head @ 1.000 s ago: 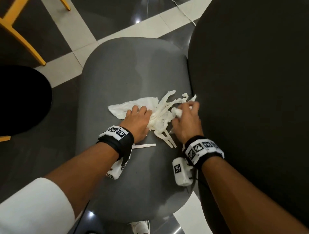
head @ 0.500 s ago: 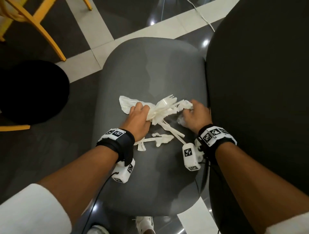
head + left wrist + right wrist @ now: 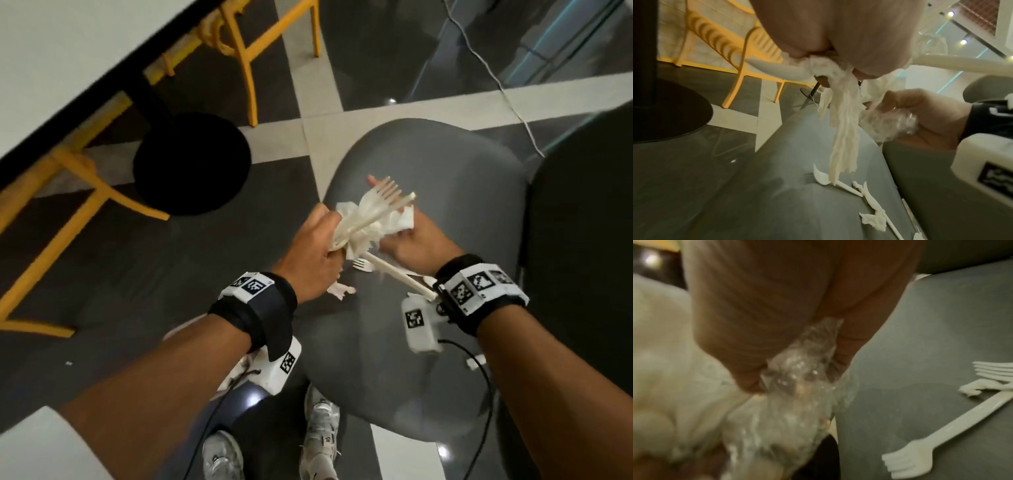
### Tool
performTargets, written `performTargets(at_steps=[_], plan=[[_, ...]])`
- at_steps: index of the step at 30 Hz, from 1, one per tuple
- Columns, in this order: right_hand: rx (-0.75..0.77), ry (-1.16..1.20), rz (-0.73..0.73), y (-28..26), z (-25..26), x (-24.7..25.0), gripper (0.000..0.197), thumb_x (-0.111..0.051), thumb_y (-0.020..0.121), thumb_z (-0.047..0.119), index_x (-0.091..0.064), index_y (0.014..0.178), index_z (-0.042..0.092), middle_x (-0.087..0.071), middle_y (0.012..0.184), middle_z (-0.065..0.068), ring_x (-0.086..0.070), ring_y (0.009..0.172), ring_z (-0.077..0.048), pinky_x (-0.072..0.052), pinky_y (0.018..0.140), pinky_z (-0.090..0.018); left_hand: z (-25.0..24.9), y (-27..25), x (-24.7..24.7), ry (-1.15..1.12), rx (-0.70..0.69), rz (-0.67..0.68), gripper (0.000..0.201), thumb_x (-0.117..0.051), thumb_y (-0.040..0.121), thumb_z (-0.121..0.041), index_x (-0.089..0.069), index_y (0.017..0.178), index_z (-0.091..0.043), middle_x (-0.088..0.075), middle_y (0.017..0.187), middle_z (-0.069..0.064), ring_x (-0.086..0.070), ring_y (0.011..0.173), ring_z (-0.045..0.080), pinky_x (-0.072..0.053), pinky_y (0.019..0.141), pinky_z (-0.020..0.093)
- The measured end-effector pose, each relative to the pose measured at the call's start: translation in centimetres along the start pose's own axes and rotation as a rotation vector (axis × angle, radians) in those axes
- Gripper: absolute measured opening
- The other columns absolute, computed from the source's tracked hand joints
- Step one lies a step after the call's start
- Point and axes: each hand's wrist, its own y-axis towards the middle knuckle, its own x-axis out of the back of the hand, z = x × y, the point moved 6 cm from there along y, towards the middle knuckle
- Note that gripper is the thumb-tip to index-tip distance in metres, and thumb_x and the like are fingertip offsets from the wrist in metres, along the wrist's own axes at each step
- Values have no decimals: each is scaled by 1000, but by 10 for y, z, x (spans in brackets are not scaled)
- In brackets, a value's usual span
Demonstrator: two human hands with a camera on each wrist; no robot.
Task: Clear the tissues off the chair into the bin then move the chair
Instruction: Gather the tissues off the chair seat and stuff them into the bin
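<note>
Nearest: on the near part of the rounded grey padded chair seat, w/ nothing holding them, lie leftovers: a white plastic fork, a second fork's tines beside it, plus torn white tissue scraps strung along the seat edge. So the seat isn't cleared yet.

Just above that, both hands are lifted off the seat w/ a shared load. Left hand has its fingers curled tight round a bunch of crumpled white tissues mixed w/ white plastic cutlery; a strip of tissue hangs down from the fist almost to the seat, and fork tines plus a handle stick out the top. Right hand is partly closed, fingers curled on a wad of crinkly clear plastic wrap, pressed against the same bundle.

Farther out: black round pedestal base on the dark-and-pale tiled floor, yellow metal chairs beyond, edge of a white worktop top left. No bin visible in any view.

Judgement: roughly early-to-mid. Most of the pile is gathered and in hand, but nothing's binned, some scraps + forks need a 2nd grab, and moving the grey chair hasn't begun. Loose hanging strip could drop en route.
</note>
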Motion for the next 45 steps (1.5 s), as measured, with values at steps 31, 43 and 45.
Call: performTargets(at_steps=[31,43,45], plan=[[-80,-620,710,33,-172,-506,69,-62,91,19,-27,150,12,-34,156,-10,-32,147,-29,-31,118,-42,421,-337,-20,241,1117,372,54,-37,97,-38,-31,142,-9,-30,149,14,-27,140,34,-25,116,46],[-73,-742,450,15,-153,-480,84,-82,76,17,-28,140,18,-22,150,-13,-51,123,-33,-55,96,-45,416,-312,-7,633,815,370,36,-59,92,-17,-49,126,-19,-52,125,10,-61,108,34,-52,82,46],[-148,-712,528,18,-171,-491,85,-83,77,19,-29,142,15,-31,148,-15,-53,123,-33,-51,101,-42,427,-313,-20,596,804,387,29,-59,90,-17,-48,117,-21,-58,114,8,-64,100,33,-53,84,46]])
